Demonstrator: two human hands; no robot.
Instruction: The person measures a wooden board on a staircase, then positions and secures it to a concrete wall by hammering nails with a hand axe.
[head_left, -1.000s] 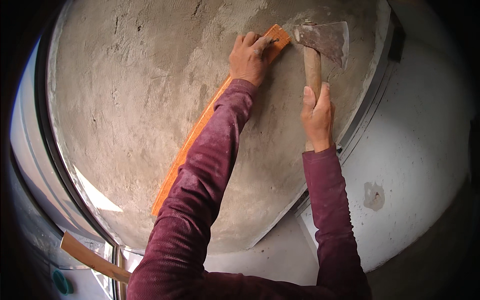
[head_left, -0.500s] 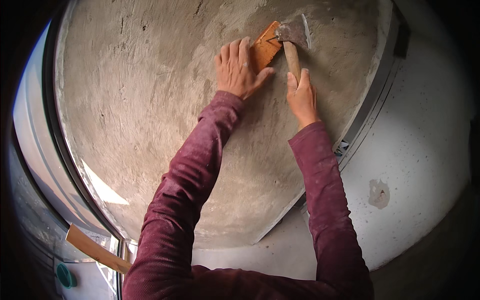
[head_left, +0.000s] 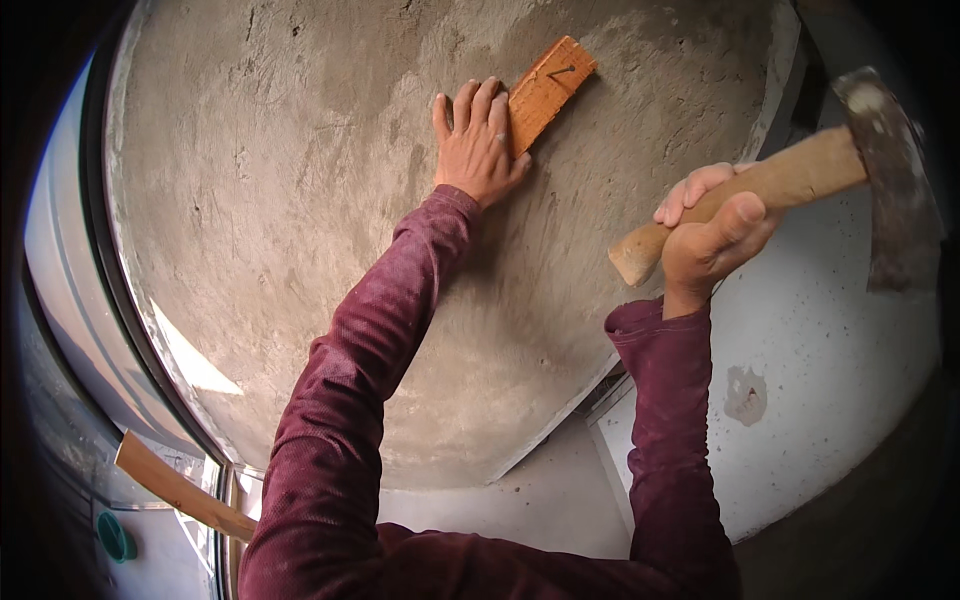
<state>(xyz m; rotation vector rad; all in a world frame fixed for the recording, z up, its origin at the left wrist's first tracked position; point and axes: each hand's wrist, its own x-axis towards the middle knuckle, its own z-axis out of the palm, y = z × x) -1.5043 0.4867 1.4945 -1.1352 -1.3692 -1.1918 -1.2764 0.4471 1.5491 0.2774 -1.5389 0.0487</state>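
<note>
My left hand lies with fingers spread on a rough grey plastered wall, against an orange wooden board. A dark nail sticks out of the board's upper end; the board's lower part is hidden behind my hand and arm. My right hand is wrapped round the pale wooden handle of a hatchet. It holds the tool away from the wall surface at the right, handle slanted and head at top right, slightly blurred.
A window with a dark frame runs down the left. A pale wooden plank juts out at the lower left beside a green plastic container on the floor. A white wall with a chipped patch is at the right, past a dark recessed edge.
The hatchet has swung off the board out to the right, nearer the camera. My left hand, earlier pinched at the nail, slid down the board by half a second ago and is now spread out.
</note>
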